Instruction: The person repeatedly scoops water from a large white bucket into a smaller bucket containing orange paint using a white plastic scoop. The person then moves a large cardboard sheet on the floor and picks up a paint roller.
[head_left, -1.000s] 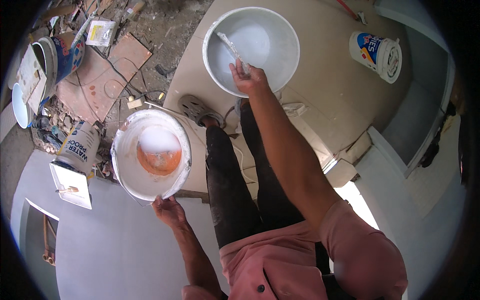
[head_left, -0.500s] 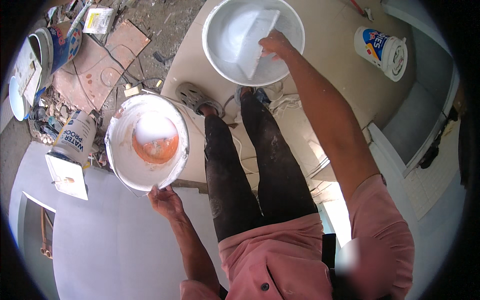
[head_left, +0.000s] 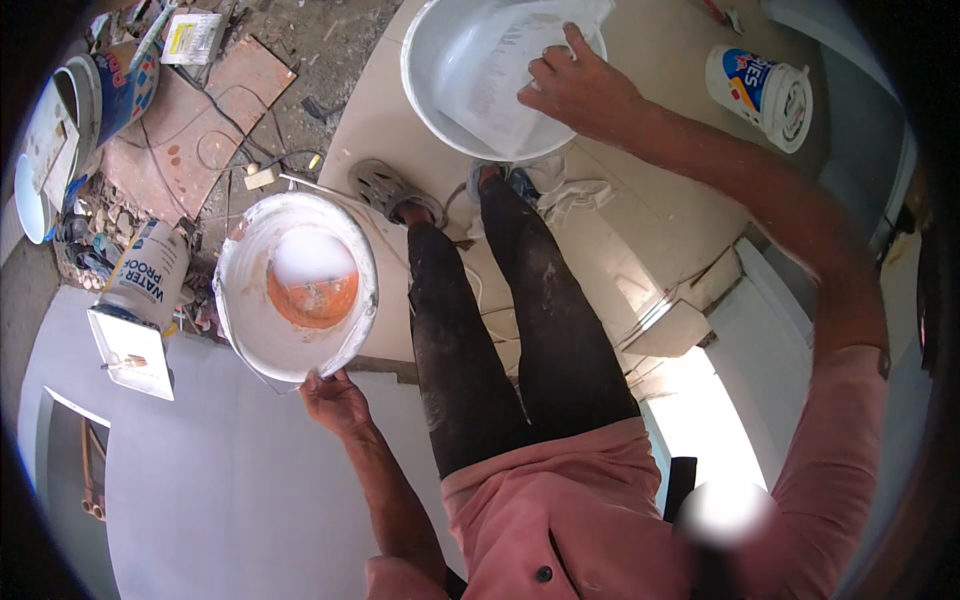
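A white plaster-smeared bucket (head_left: 240,305), with white powder (head_left: 312,257) and an orange patch (head_left: 315,303) inside, tilts open toward me at the left. My left hand (head_left: 335,403) is closed on its near rim. Farther off, at the top middle, a larger white tub (head_left: 424,108) stands beyond my feet. Over its right side, my right hand (head_left: 590,95) has curled fingers on a pale, flat rectangular board (head_left: 500,95). The board lies slanted within the tub, its face streaked with whitish wet material. Most of the tub's bottom is hidden behind it.
A white and blue lidded pail (head_left: 758,95) lies on its side on the tiles at the right. Reddish board (head_left: 195,130), cables and rubble cover the left ground. Another white pail (head_left: 150,270) lies near the left bucket. My clogs (head_left: 395,192) stand between the buckets.
My right hand has turned, with the elbow swinging out to the right. The pale board now shows its broad face in the tub. My left hand and its bucket stay almost still.
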